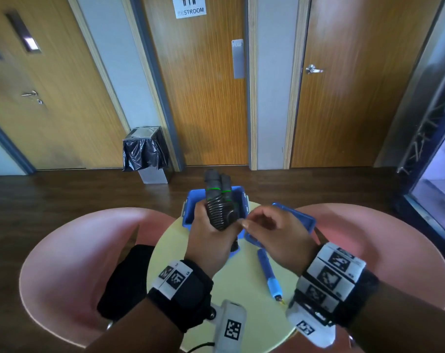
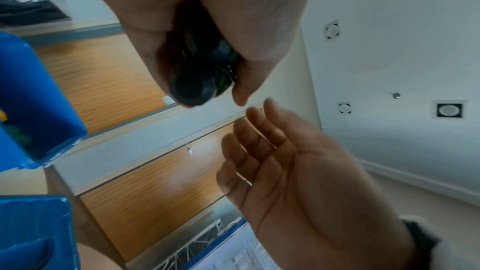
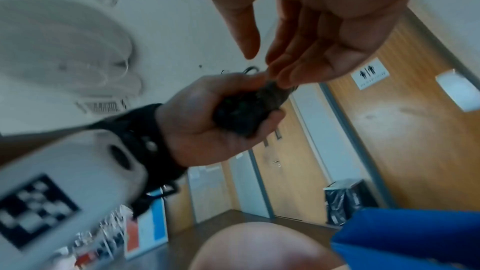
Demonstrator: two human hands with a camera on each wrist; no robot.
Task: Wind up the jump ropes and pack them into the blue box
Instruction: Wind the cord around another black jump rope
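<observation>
Head view: two handles (image 1: 217, 184), one box (image 1: 191, 210).

Left hand (image 1: 211, 240) clenched; right hand (image 1: 275, 233) seemingly loose-fingered.

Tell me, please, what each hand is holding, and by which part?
Left hand grips the wound black jump rope around its coiled middle; right hand holds nothing, fingertips beside the coil.

Left hand (image 1: 208, 236) covers lower part of the wound jump rope (image 1: 219, 200); handle ends hidden in the palm. Blue box (image 1: 191, 202) interior mostly blocked by rope and hand. Lid (image 1: 301, 220) partly behind right hand (image 1: 275, 230). Right wrist view blurred, rope only a dark lump. Second blue handle (image 1: 267, 272): its cord can't be made out
</observation>
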